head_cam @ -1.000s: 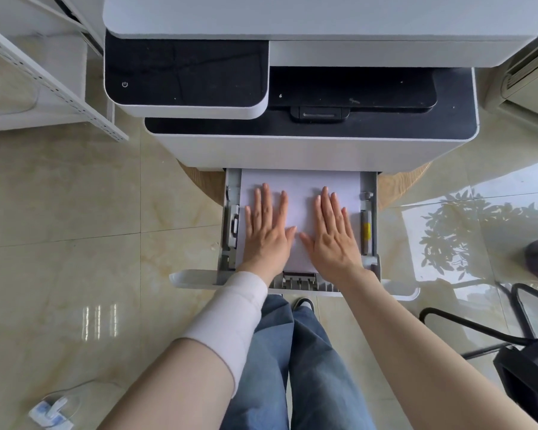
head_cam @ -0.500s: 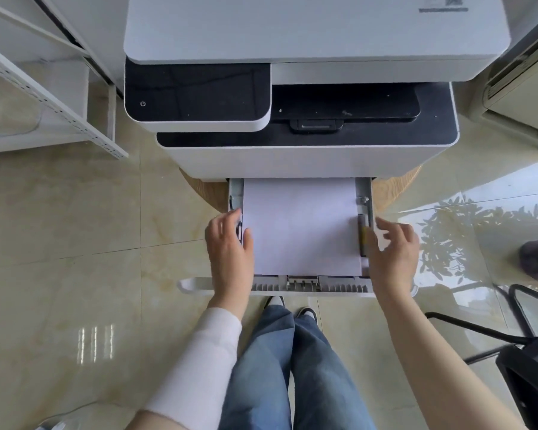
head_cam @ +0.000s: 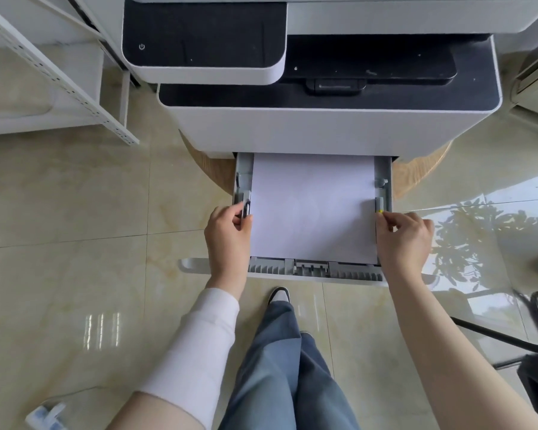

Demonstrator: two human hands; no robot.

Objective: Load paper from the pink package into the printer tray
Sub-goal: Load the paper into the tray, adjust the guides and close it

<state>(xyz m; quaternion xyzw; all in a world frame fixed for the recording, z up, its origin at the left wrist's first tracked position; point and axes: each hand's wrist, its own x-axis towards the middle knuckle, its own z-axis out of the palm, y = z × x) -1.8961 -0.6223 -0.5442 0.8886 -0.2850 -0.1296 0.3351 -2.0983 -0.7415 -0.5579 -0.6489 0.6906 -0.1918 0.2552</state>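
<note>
Grey plastic is what both our hands are on, and we read this as squaring the stack before the drawer goes home. Starting at the left, our left hand point(head_cam: 229, 232) has thumb and forefinger pressed together on the small grey side guide tab point(head_cam: 246, 207) at the left wall of the pulled-out grey printer tray point(head_cam: 243, 172), a pinch that, we judge, frees the guide so it can slide in against the paper. Between the two guides lies the flat white stack of paper point(head_cam: 312, 209), seated inside the tray with its far edge running under the white and black printer body point(head_cam: 323, 128) and its near edge just short of the ribbed grey front wall; it looks level and square to the walls. On the right, our right hand point(head_cam: 405, 237) pinches the matching grey guide with a yellow tip point(head_cam: 379, 206), fingertips closed on it, the other fingers curled. Holding both guides at once, we think, keeps the sheets centred so they feed straight. The tray holds only the paper; the pink package is nowhere in view. What remains, as we judge it, is to settle the guides and push the tray shut.
</note>
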